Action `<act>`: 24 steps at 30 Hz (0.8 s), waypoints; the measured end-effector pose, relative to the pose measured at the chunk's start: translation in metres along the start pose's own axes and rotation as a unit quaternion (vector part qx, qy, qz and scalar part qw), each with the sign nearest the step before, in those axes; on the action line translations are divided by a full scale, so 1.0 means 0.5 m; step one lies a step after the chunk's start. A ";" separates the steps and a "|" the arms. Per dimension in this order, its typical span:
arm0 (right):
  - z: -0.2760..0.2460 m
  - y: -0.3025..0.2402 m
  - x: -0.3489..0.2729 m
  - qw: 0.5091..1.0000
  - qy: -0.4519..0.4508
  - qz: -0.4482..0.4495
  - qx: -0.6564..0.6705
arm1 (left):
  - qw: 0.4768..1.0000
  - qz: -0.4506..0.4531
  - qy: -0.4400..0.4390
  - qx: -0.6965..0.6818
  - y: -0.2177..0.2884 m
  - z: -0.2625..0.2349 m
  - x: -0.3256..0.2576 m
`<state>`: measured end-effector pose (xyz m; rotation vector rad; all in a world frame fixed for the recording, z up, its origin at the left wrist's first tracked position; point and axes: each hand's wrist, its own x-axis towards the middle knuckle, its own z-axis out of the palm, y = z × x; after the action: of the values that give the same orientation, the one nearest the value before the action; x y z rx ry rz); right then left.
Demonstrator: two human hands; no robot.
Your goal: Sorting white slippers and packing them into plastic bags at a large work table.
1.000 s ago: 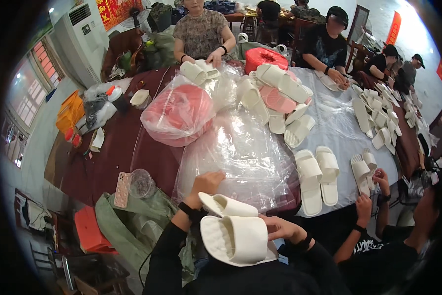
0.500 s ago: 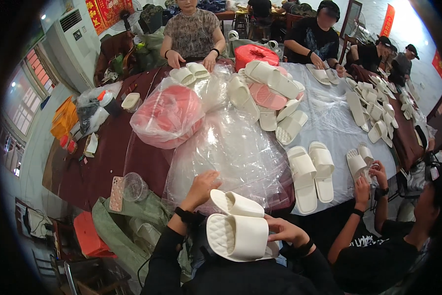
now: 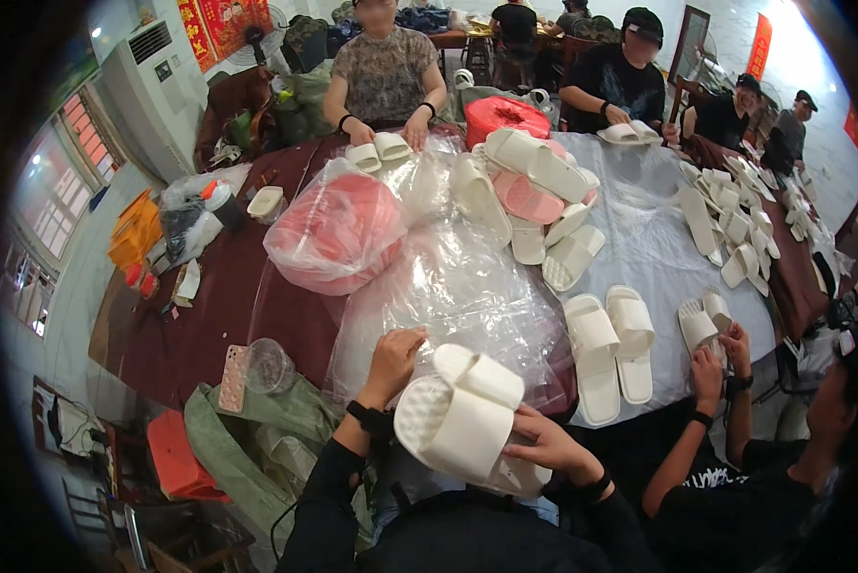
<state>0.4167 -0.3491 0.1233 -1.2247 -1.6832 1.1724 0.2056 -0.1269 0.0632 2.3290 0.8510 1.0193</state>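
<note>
A pair of white slide slippers (image 3: 460,435) is held up in front of my body by my right hand (image 3: 551,445), closed round their heel ends. The quilted toe ends point left and away from me, one slipper partly behind the other. Over the near edge of a pile of clear plastic bags (image 3: 439,277) lies my left hand (image 3: 396,361), fingers stretched out and seeming to touch the plastic. Another pair of white slippers (image 3: 611,349) rests on the table to the right of the bags.
A bagged red roll (image 3: 338,229) and heaped white and pink slippers (image 3: 525,196) lie farther back. A phone (image 3: 233,378) and clear tub (image 3: 268,367) are at the left. A co-worker's hands (image 3: 716,368) hold slippers at right; others work across the table (image 3: 200,325).
The slippers in my right hand have risen and tilted, their toes farther from me. My left hand has shifted slightly on the plastic, its fingers closer together.
</note>
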 end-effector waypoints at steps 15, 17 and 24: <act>0.011 0.002 0.006 0.883 0.252 0.049 -0.393 | 0.991 0.098 -0.030 0.086 0.179 0.012 -0.007; 0.016 0.021 0.021 0.878 0.271 0.035 -0.393 | 0.996 0.071 -0.053 -0.003 0.191 0.021 -0.003; 0.048 0.060 0.080 0.856 0.326 0.004 -0.401 | 0.976 0.134 -0.121 -0.122 0.189 0.002 -0.039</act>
<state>0.3926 -0.3126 0.0892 -1.8437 -1.6250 -0.0684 0.2293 -0.2073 0.1116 2.3296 0.3054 0.8633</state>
